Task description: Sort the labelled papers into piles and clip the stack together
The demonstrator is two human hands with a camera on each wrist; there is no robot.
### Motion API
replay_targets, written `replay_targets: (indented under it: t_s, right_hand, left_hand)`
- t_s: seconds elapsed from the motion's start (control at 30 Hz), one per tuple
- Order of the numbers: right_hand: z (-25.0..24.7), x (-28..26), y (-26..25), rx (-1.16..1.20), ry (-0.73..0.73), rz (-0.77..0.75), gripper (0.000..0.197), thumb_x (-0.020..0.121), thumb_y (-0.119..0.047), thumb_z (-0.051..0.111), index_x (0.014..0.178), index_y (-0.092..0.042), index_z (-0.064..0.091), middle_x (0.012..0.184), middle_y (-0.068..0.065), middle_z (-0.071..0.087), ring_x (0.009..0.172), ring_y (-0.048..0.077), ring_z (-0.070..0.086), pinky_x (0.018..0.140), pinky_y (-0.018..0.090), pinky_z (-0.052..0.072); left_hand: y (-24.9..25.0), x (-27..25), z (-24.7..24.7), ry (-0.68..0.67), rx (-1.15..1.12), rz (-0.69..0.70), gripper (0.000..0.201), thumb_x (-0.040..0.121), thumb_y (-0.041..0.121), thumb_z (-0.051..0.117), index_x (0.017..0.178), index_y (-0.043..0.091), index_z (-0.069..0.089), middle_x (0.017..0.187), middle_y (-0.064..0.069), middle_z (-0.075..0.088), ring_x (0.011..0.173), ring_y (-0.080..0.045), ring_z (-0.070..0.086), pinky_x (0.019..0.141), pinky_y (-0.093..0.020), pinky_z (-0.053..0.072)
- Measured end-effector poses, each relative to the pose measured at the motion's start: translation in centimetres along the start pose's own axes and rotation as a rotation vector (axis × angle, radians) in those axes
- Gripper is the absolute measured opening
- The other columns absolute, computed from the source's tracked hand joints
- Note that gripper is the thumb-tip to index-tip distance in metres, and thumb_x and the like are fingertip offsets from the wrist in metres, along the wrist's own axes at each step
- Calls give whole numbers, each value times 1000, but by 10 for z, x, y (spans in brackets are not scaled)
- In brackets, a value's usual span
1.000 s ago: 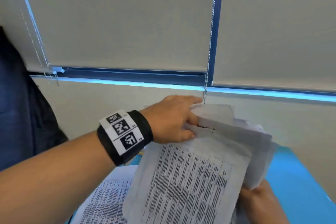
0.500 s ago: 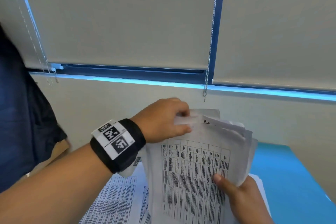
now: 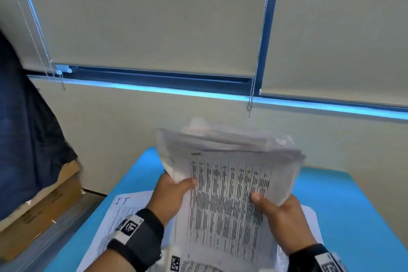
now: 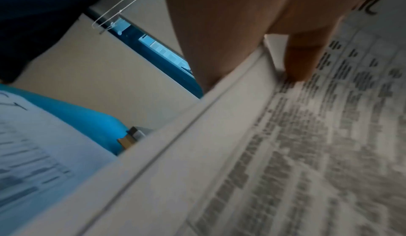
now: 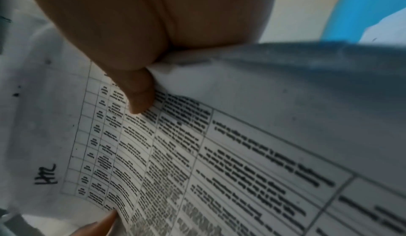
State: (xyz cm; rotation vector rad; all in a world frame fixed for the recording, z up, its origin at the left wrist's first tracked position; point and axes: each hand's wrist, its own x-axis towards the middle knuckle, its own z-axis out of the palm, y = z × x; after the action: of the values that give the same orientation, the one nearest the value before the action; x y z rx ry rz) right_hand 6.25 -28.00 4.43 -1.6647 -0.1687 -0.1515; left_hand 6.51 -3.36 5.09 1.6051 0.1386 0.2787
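Note:
A thick stack of printed papers stands upright above the blue table, its top sheet a table of text with a handwritten label at the top. My left hand grips its left edge, thumb on the front sheet. On the right edge my right hand grips it the same way. The left wrist view shows the stack with the left thumb pressed on the print. The right wrist view shows the top sheet under the right thumb. A sheet labelled "IT" lies flat on the table below.
The blue table runs to a beige wall under closed blinds with hanging bead chains. Cardboard boxes sit left of the table beside a dark blue garment. More white sheets lie under the right hand.
My left hand has dropped from the stack's top edge to its left side. The stack has been squared up and lifted between both hands, and the view has tilted down.

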Motion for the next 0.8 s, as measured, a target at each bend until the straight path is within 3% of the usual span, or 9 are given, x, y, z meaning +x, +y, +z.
replay_targets:
  t_s: [0.1,0.23,0.3,0.4,0.5,0.57,0.63,0.7,0.8]
  right_hand:
    - [7,12,-5,-19,36,-59,12,81,-21,77,86,-12,72,86,13,74,80,26,71,70,40,58]
    - [8,15,-5,140,-18,-68,51,66,-37,76,111,-14,69,104,9,75,98,27,71,88,53,54]
    - [9,12,-1,260,1,-41,61,63,-36,75,116,-9,65,107,13,73,101,33,69,93,58,51]
    - [14,9,0,248,8,-58,60,60,-38,75,110,-7,67,103,15,74,98,35,69,91,63,50]
    - [13,9,-5,248,1,-127,54,64,-31,77,111,-7,66,103,15,73,98,35,69,89,56,53]
    - [9,12,-6,283,27,-167,46,68,-17,79,111,-7,66,101,13,74,95,31,70,84,45,56]
    - [9,14,-5,233,56,-169,27,75,-7,79,100,-12,70,91,6,76,85,24,70,78,39,56]
    - [13,14,-2,87,102,-150,9,83,-7,72,79,-15,71,73,-4,72,70,18,64,69,34,52]
    - [13,18,0,75,249,-83,14,86,-10,70,73,-12,68,66,1,67,66,20,60,68,41,52]
  left_hand:
    - [8,5,5,59,-63,22,20,85,6,70,104,15,69,98,-3,75,97,-18,69,83,-27,51]
    - [5,4,-2,30,-246,37,34,69,10,68,103,16,71,99,-6,77,97,-23,72,86,-35,53]
    - [-2,3,-3,5,-279,22,38,65,11,64,103,13,70,97,-6,77,98,-24,71,81,-32,54]
    - [-7,3,0,-36,-267,39,47,57,15,72,103,11,69,91,-2,78,95,-21,72,78,-25,55]
    - [-1,3,4,-30,-259,98,42,57,15,72,98,15,70,88,3,78,89,-12,73,77,-22,56]
    - [2,5,4,-2,-271,78,35,61,14,69,96,14,70,88,2,78,90,-15,73,84,-29,55]
    - [-3,7,5,10,-247,27,42,57,18,74,98,11,70,92,-1,77,95,-21,71,96,-41,51]
    - [-8,7,6,-15,-184,-19,49,57,22,76,104,10,70,99,-3,77,101,-23,70,102,-46,48]
    - [-13,9,2,4,-154,-13,57,61,21,76,116,15,63,110,-6,73,107,-25,67,97,-40,51]
